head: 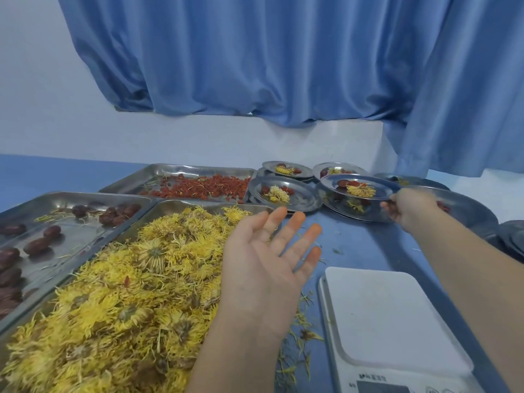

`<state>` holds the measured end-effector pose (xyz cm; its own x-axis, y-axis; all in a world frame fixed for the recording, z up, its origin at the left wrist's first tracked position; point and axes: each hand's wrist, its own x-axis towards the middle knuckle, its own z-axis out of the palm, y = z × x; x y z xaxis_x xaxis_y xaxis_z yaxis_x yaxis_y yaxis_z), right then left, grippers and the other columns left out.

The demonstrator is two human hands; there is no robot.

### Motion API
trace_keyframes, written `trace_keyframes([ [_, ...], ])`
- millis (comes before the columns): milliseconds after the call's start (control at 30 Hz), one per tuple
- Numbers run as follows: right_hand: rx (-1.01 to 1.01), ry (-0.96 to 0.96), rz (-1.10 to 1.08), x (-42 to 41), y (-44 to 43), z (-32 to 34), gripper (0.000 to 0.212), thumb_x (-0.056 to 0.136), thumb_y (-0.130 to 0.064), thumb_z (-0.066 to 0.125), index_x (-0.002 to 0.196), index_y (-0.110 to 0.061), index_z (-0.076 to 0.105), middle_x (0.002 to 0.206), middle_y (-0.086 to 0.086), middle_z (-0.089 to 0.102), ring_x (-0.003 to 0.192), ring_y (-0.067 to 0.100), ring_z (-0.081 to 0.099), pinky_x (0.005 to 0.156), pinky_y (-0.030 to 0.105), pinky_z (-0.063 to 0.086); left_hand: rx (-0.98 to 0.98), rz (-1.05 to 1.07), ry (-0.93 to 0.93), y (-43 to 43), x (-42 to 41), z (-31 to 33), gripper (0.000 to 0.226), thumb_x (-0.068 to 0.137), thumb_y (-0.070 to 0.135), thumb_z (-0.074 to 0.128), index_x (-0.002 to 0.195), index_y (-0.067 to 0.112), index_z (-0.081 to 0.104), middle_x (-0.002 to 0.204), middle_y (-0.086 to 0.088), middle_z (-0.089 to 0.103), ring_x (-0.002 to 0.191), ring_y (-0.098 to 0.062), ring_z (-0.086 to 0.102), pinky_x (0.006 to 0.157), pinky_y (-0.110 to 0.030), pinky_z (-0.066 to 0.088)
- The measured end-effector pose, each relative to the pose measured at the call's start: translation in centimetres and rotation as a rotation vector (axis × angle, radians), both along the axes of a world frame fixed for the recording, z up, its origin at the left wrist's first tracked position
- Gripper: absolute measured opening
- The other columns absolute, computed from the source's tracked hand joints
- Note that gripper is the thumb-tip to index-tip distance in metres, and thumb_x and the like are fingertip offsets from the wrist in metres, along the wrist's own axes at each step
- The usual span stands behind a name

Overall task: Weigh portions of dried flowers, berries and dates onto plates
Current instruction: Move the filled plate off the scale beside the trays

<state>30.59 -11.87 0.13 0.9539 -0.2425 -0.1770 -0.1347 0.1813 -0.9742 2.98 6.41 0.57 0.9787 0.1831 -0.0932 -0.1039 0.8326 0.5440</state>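
Over the table (pixel 368 242), my right hand (pixel 408 208) grips a filled plate (pixel 333 181). My left hand (pixel 263 259) hovers by the flower tray (pixel 170 205), fingers spread.

Dried flowers (pixel 119 293), yellow, shaggy, heaped in the nearest tray (pixel 175 204); loose petals strewn beside it. Dates (pixel 37 245), dark red, wrinkled, scattered in the left tray (pixel 85 242). Berries (pixel 204 189), small, red, spread thin in the far tray (pixel 198 167). Steel plates (pixel 306 200) clustered far right, each with a flower and red fruit. One raised plate (pixel 331 183), gripped at its rim by the right hand (pixel 408 209), over another. White scale (pixel 391 321) near right.
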Motion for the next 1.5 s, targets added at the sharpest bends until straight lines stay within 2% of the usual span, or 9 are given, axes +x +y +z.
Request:
trace_keyframes([
  [267,0.005,0.062,-0.045,1.2,0.6,-1.6,0.031,0.094,0.002,0.051,0.124,-0.002,0.047,0.095,0.011,0.062,0.063,0.015,0.061,0.035,0.015,0.046,-0.04,0.011,-0.03,0.2,-0.1,-0.1,0.032,0.092,0.032,0.052,0.115,0.013,0.065,0.106,-0.01,0.075,0.095,-0.033,0.072,0.086,-0.045,0.051],
  [400,0.086,0.057,0.046,0.7,0.8,-1.7,0.028,0.092,0.009,0.051,0.118,-0.002,0.048,0.083,0.01,0.059,0.07,0.018,0.062,0.045,0.02,0.052,-0.026,0.016,-0.035,0.2,0.0,-0.2,0.031,0.092,0.031,0.052,0.114,0.013,0.066,0.106,-0.01,0.075,0.095,-0.033,0.073,0.086,-0.045,0.052],
  [600,0.039,0.046,0.128,-0.6,0.5,-1.5,0.041,0.085,0.016,0.055,0.123,0.003,0.048,0.101,0.014,0.059,0.091,0.025,0.065,0.061,0.027,0.055,-0.014,0.001,-0.057,0.1,0.0,-0.3,0.033,0.092,0.032,0.052,0.115,0.013,0.066,0.108,-0.011,0.074,0.096,-0.034,0.072,0.088,-0.046,0.051],
  [800,-0.085,0.011,0.215,-2.2,-0.1,-1.1,0.025,0.085,0.007,0.056,0.11,0.004,0.054,0.116,0.015,0.058,0.103,0.028,0.063,0.065,0.025,0.055,0.079,-0.057,-0.069,-0.2,0.1,-0.3,0.034,0.09,0.032,0.053,0.117,0.014,0.065,0.11,-0.01,0.074,0.099,-0.034,0.071,0.088,-0.044,0.05],
  [933,-0.055,-0.006,0.29,-5.0,-0.9,0.2,0.023,0.087,0.004,0.059,0.109,0.003,0.054,0.089,0.018,0.064,0.083,0.028,0.066,0.055,0.028,0.057,0.216,-0.064,-0.053,-0.6,0.2,-0.2,0.027,0.091,0.031,0.053,0.108,0.014,0.065,0.109,-0.008,0.074,0.098,-0.031,0.072,0.083,-0.041,0.051],
  [1067,-0.338,-0.089,0.405,-10.0,-2.7,3.1,0.008,0.085,-0.002,0.062,0.093,0.001,0.063,0.087,0.02,0.063,0.074,0.027,0.066,0.067,0.034,0.057,0.327,-0.104,-0.019,-1.3,0.1,-0.1,0.022,0.091,0.032,0.054,0.101,0.018,0.068,0.103,-0.005,0.075,0.094,-0.025,0.073,0.075,-0.036,0.051],
  [1267,-0.684,-0.272,0.417,-16.7,-7.9,6.5,0.003,0.082,-0.012,0.066,0.079,-0.012,0.066,0.072,0.008,0.067,0.065,0.014,0.064,0.062,0.025,0.055,0.436,-0.144,-0.004,-3.7,-0.2,-0.1,0.019,0.089,0.029,0.056,0.093,0.018,0.071,0.088,-0.001,0.075,0.076,-0.019,0.071,0.068,-0.031,0.048],
  [1400,-1.321,-0.356,0.328,-18.7,-12.6,8.4,0.009,0.081,-0.029,0.066,0.086,-0.021,0.066,0.082,-0.002,0.069,0.069,0.01,0.061,0.059,0.023,0.045,0.489,-0.062,0.024,-6.5,-0.3,-0.5,0.019,0.092,0.023,0.055,0.084,0.018,0.071,0.076,0.002,0.071,0.066,-0.015,0.065,0.065,-0.029,0.043],
  [1500,-1.683,-0.253,0.377,-20.1,-15.3,8.7,0.025,0.084,-0.035,0.06,0.101,-0.018,0.066,0.103,0.002,0.067,0.095,0.021,0.06,0.079,0.03,0.047,0.513,0.002,0.005,-7.0,-0.5,-0.6,0.018,0.092,0.021,0.055,0.084,0.016,0.071,0.076,0.0,0.068,0.066,-0.016,0.062,0.063,-0.029,0.041],
])
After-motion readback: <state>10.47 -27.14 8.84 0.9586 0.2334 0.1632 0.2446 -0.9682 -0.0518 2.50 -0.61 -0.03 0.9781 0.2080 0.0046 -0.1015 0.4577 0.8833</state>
